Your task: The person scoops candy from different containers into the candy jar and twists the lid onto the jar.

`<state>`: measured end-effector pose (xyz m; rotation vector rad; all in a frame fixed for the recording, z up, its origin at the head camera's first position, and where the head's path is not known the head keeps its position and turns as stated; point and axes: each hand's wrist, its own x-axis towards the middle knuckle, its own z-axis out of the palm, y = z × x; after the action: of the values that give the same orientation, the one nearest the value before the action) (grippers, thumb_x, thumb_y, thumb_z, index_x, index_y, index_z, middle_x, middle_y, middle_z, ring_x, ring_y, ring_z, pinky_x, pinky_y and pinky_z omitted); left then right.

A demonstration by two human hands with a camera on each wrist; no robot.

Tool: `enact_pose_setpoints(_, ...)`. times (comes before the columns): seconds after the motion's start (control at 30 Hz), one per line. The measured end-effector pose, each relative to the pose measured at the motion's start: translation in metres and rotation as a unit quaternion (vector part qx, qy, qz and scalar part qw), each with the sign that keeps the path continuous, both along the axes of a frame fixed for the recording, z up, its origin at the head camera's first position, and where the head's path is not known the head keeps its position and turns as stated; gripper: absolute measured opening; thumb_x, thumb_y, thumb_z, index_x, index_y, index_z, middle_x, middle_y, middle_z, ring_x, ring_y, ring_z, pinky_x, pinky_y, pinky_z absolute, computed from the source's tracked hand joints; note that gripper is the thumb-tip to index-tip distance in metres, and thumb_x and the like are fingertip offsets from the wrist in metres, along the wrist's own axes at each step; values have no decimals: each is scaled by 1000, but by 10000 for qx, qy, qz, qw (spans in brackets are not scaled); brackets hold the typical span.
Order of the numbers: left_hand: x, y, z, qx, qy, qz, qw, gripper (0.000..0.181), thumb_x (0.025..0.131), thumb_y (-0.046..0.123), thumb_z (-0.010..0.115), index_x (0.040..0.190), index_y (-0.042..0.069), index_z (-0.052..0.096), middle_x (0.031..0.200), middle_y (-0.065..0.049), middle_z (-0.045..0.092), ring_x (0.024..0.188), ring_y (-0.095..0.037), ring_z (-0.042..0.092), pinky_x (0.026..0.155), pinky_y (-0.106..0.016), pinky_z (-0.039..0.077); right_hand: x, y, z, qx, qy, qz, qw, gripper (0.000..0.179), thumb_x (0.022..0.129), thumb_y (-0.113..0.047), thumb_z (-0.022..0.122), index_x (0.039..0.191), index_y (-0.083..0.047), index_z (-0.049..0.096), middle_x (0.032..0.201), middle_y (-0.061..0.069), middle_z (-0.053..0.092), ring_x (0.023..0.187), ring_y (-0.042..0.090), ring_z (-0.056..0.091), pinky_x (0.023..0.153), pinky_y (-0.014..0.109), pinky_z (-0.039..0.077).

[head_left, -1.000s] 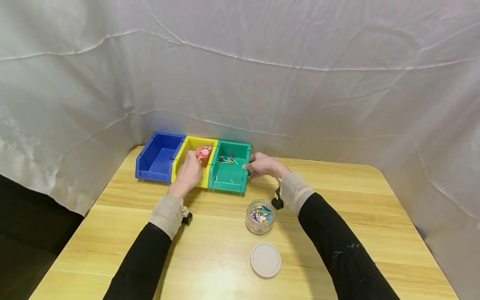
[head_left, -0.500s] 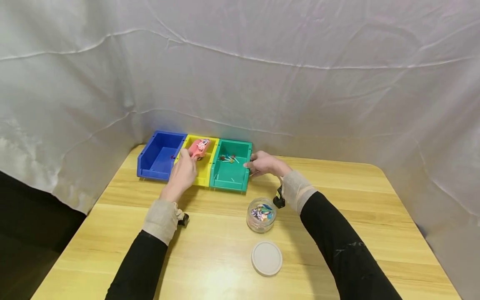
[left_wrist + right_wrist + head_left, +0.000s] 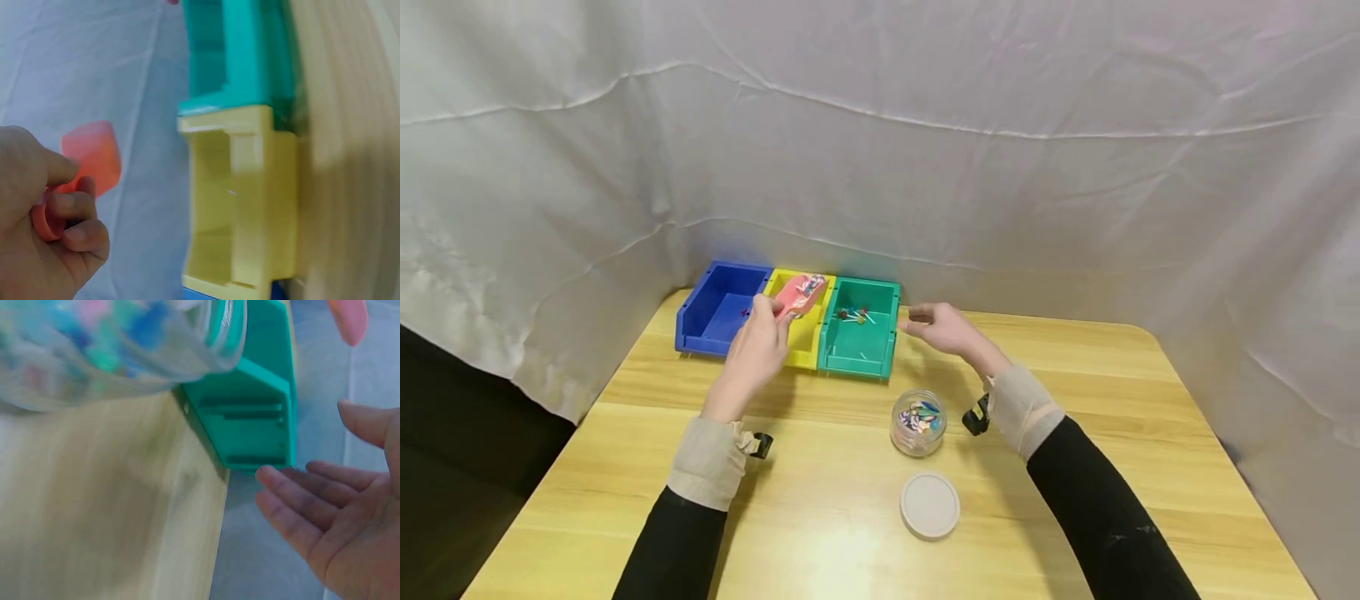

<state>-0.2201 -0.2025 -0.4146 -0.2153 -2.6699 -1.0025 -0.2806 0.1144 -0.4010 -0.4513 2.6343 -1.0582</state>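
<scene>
I see the pink scoop (image 3: 797,297) above the yellow bin (image 3: 805,335). The head view shows candies (image 3: 810,286) in it; the left wrist view shows instead the fingers of the left hand (image 3: 752,354) curled round its handle (image 3: 49,222). Right of the yellow bin, the right hand (image 3: 947,327) has its fingers wide; its wrist view reveals slots (image 3: 253,415) in the green bin (image 3: 250,439).

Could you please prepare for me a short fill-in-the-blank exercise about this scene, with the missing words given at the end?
1. The left hand holds a pink ____.
2. The bin between the blue bin and the green bin is ____ in colour.
3. In the head view, a round lid appears below a transparent, open ____.
4. The right hand holds ____.

Missing words: scoop; yellow; jar; nothing.
</scene>
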Motion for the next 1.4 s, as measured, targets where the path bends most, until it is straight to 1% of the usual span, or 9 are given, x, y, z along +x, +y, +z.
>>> enact_pose_setpoints(0.1,4,-1,8,89,18,-159,9998,30,113,20,44,131,-3,41,118,-25,57,91,-37,55,73,-47,47,13,7,-6,-478,-47,127,9988,59,105,-29,63,152,3,47,153,20,51,138,38,53,112,50,45)
enact_pose_setpoints(0.3,12,0,20,354,112,-368,9986,29,111,17,47,129,-5,43,112,-24,57,89,-35,53,72,-42,44,42,13,-22,-1327,-6,76,9911,61,102,-26,68,152,2,47,155,21,49,140,39,51,115,49,41)
enact_pose_setpoints(0.5,22,2,27,453,78,-678,9966,25,111,15,49,127,-5,45,120,-26,59,89,-34,54,72,-41,43,68,25,-34,-1972,-191,37,9802,73,96,-24,77,156,1,41,158,21,45,146,40,44,117,53,37)
enact_pose_setpoints(0.57,24,3,28,438,81,-831,9955,24,110,14,50,125,-4,45,116,-25,59,88,-32,53,71,-40,43,75,30,-38,-2135,-356,122,9762,79,94,-21,80,158,0,38,160,20,42,147,40,41,118,54,35)
enact_pose_setpoints(0.63,26,4,27,420,85,-988,9942,22,110,13,50,124,-3,45,106,-21,57,84,-30,53,69,-40,44,80,34,-43,-2271,-488,279,9722,86,91,-18,82,159,1,34,163,21,38,149,40,38,119,55,32)
enact_pose_setpoints(0.8,32,12,22,345,30,-1359,9901,19,110,12,52,122,-1,47,92,-14,55,73,-24,50,63,-35,44,89,38,-55,-2524,-692,625,9631,100,86,-12,87,161,5,23,166,24,30,151,43,32,120,53,30)
enact_pose_setpoints(0.97,39,22,19,281,58,-1607,9866,15,109,12,52,119,1,48,87,-9,53,70,-20,48,61,-33,43,96,38,-64,-2457,-870,686,9630,108,81,-14,91,162,3,21,168,21,28,152,40,33,120,49,31)
enact_pose_setpoints(1.2,45,34,19,197,180,-1823,9829,13,109,13,53,118,4,48,84,-6,50,70,-19,47,62,-34,42,99,36,-72,-2443,-1013,731,9616,108,81,-11,91,162,4,21,168,22,26,151,41,33,121,49,29)
enact_pose_setpoints(1.4,48,45,16,135,151,-1999,9796,13,109,13,55,117,5,50,88,-6,55,73,-18,49,65,-34,45,101,38,-75,-2411,-1091,782,9612,106,83,-7,87,162,7,17,167,25,26,151,43,31,121,48,28)
